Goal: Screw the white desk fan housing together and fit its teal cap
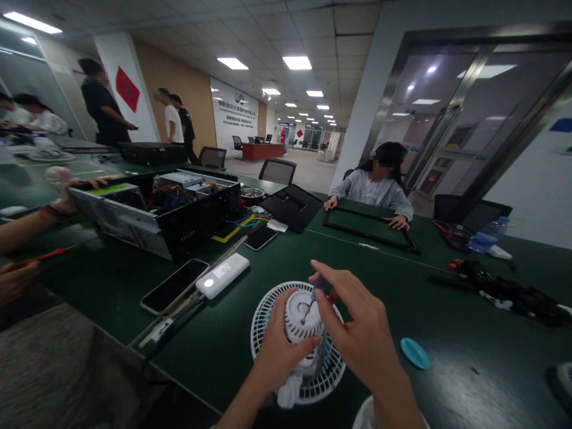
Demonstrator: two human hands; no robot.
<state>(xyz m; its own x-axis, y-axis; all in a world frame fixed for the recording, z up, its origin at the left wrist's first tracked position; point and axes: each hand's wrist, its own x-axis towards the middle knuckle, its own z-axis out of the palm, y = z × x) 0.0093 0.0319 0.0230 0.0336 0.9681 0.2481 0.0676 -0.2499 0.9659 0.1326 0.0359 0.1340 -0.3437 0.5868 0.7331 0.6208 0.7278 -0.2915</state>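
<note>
A small white electric fan lies face down on the green table, its round grille [313,390] spread beneath its motor housing [297,310]. My left hand [281,345] is wrapped round the slotted side of that housing, thumb toward me. In my right hand [353,310] a screwdriver [309,307] is pinched by its purple handle. Its thin metal shaft slants down to the housing's back, where the tip meets a small dark spot that looks like a screw hole. Whether a screw sits there is too small to tell.
Right of the fan lies a turquoise disc [415,353]. On the left are a white power bank [222,275], a phone [175,286] and an open computer case [161,208] with a person's hands beside it. Opposite, another person holds a black frame [370,229]. A bottle [489,234] stands right.
</note>
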